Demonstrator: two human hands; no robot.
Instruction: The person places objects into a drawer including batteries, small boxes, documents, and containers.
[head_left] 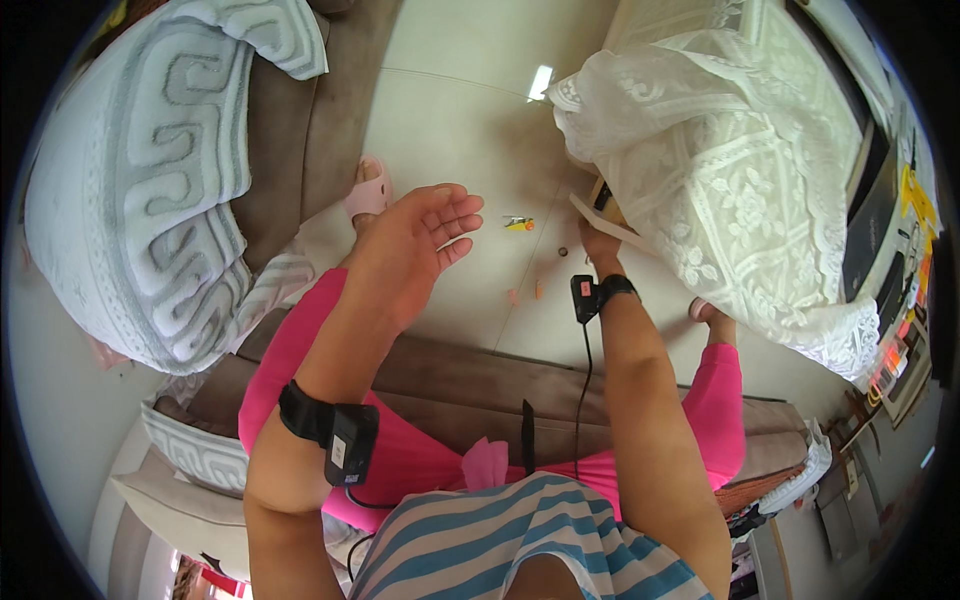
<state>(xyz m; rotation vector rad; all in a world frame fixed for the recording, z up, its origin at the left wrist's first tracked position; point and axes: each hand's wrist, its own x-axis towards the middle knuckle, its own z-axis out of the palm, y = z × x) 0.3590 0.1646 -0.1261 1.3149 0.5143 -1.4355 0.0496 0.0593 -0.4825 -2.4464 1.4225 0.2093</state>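
Observation:
My left hand (432, 228) is raised over the floor, palm up, its fingers loosely bent and apart with nothing in them. My right hand (600, 246) reaches to a pale, drawer-like panel (618, 226) at the low furniture under the lace cloth (720, 190). Its fingers are mostly hidden there, so their grip does not show. Between the two hands, a small yellow and orange item with a metal part (520, 224) lies on the tiles. Nearer me are a small dark ring-like piece (562, 252), a little orange piece (539, 290) and a pinkish bit (513, 297).
I sit on a brown sofa (450, 365). Another brown seat (285, 140) with a white and grey patterned cover (150, 200) stands at the left. A black cable (583, 390) hangs from the right wrist strap (612, 288). Pink slippers (375, 185) are on my feet.

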